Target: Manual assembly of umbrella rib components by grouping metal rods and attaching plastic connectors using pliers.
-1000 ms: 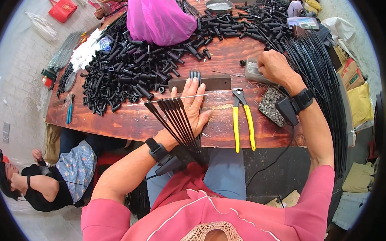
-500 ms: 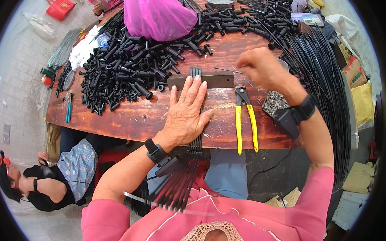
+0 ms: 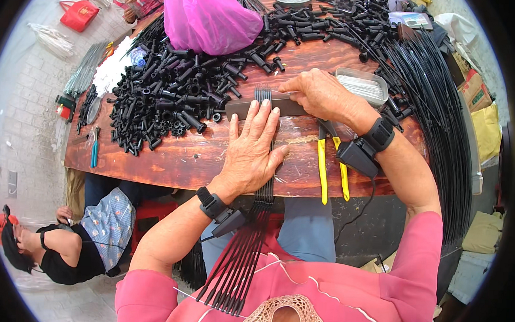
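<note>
My left hand [image 3: 252, 146] lies flat with its fingers stretched out, pressing on a dark straight bar [image 3: 237, 110]. Under the bar and palm runs a row of thin black rods [image 3: 240, 260]. Their far tips stick out past the bar, and their near ends fan over the table edge above my lap. Close to those far tips, at the bar's right part, my right hand [image 3: 322, 96] is closed in a pinch. What is in its fingertips is too small to make out. Yellow-handled cutting pliers [image 3: 323, 169] lie below my right wrist, their head partly covered.
Black tubular parts [image 3: 163, 95] are heaped at left and back, with a pink plastic bag [image 3: 208, 20] behind. A clear box [image 3: 385, 89] of thin pale pins stands right of my right hand. Long black rods [image 3: 440, 133] line the right edge. Another person [image 3: 76, 248] sits at left.
My right hand has moved left toward the rod tips, bringing the clear box of pins into fuller view. The near rod ends, blurred before, hang sharper over my lap. My left hand stays on the bar.
</note>
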{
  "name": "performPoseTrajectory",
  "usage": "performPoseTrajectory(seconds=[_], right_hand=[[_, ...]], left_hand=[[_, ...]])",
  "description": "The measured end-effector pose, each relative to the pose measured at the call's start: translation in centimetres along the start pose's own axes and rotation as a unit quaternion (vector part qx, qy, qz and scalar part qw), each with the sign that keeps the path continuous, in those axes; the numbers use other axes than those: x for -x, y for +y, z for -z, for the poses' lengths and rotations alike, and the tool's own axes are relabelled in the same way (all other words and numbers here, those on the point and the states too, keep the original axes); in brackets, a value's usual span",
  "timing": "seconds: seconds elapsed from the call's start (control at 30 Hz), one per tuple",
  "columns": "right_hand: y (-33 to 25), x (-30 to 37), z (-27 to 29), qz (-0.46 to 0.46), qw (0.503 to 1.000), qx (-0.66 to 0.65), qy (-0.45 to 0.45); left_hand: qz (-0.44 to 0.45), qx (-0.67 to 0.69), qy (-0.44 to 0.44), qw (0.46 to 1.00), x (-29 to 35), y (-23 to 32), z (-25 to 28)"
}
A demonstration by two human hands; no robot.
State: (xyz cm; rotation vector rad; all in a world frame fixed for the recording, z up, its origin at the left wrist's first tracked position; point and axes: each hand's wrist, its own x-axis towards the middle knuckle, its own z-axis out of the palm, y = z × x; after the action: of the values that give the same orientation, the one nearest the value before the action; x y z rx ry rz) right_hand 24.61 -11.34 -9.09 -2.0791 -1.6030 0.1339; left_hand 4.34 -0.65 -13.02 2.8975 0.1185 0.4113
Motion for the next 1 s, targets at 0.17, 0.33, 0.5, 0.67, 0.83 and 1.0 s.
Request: performPoseTrajectory(seconds=[0.17, 0.33, 0.5, 0.67, 0.83, 1.0], right_hand=[[-0.1, -0.3, 0.3, 0.008, 1.0, -0.004, -0.014], [0.1, -0.5, 0.3, 0.009, 1.0, -0.01, -0.019], [0.9, -0.8, 0.4, 0.009, 1.0, 0.017, -0.003], [1.5, -1.5, 0.4, -0.011, 0.999, -0.03, -0.041], [1.8, -1.7, -0.4, 0.025, 0.999, -0.024, -0.016], [2.1, -1.8, -0.9, 0.033, 0.999, -0.021, -0.008]], left_hand=[[-0.002, 0.0, 0.005, 1.0, 0.1, -0.1, 0.0], [-0.001, -0.001, 0.003, 1.0, 0.1, -0.2, -0.1], [-0.007, 0.003, 0.006, 1.0, 0.1, -0.1, -0.1], [-0.001, -0.003, 0.004, 1.0, 0.0, -0.1, -0.1], [-0.004, 0.001, 0.009, 1.0, 0.1, -0.3, -0.2], [-0.006, 0.021, 0.008, 1.0, 0.2, -0.5, -0.3]])
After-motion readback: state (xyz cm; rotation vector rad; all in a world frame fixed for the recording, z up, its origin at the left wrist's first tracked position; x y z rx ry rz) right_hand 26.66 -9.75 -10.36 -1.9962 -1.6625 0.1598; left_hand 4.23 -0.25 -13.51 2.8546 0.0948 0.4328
